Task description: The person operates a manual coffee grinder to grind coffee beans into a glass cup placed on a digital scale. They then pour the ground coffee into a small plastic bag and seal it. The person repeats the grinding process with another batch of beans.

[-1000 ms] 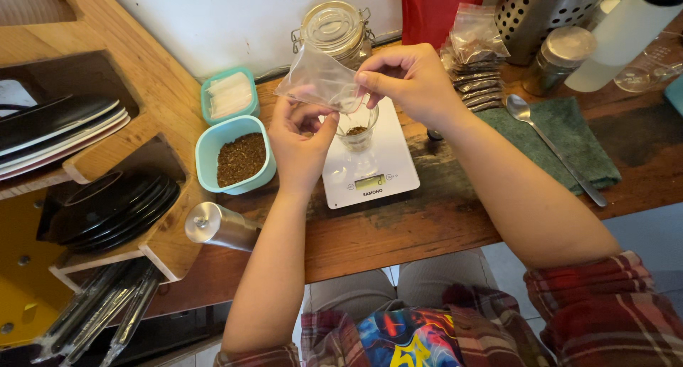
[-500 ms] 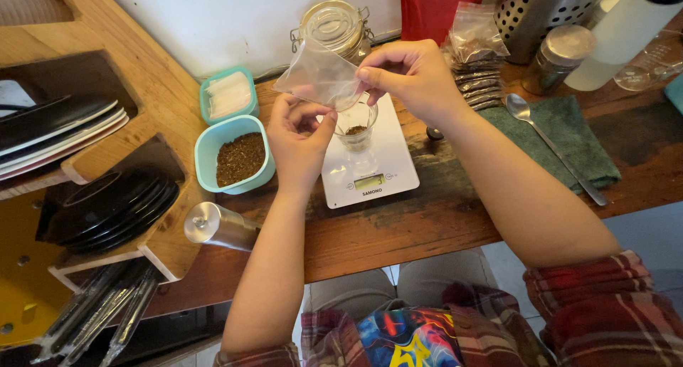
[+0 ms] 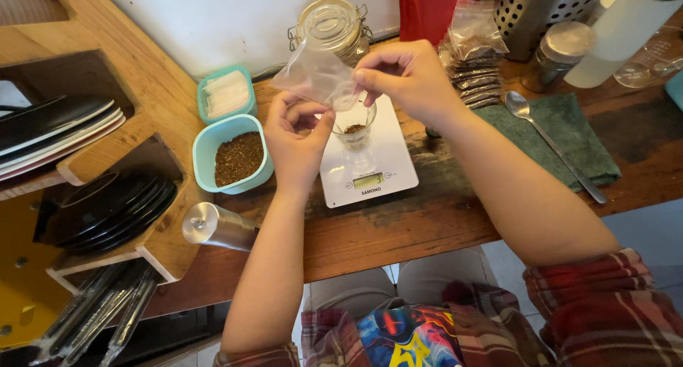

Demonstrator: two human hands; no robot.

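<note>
Hands over scale (image 3: 366, 164) on wooden surface (image 3: 427, 224). Right hand (image 3: 405, 79) above left, fingers pinched on edge of clear bag (image 3: 316, 75). Left hand (image 3: 295, 139) below, fingers curled near bag's lower corner; contact not clear. Bag held just above small glass (image 3: 353, 121) on scale; brown grains in glass. Teal tub (image 3: 233, 153) of brown grains just left of left hand; second teal tub (image 3: 225, 94) behind it. Lidded jar (image 3: 334, 25) behind bag. Spoon (image 3: 551, 143) on green cloth (image 3: 562, 135), right. Filled bags (image 3: 473, 54) stacked behind right hand.
</note>
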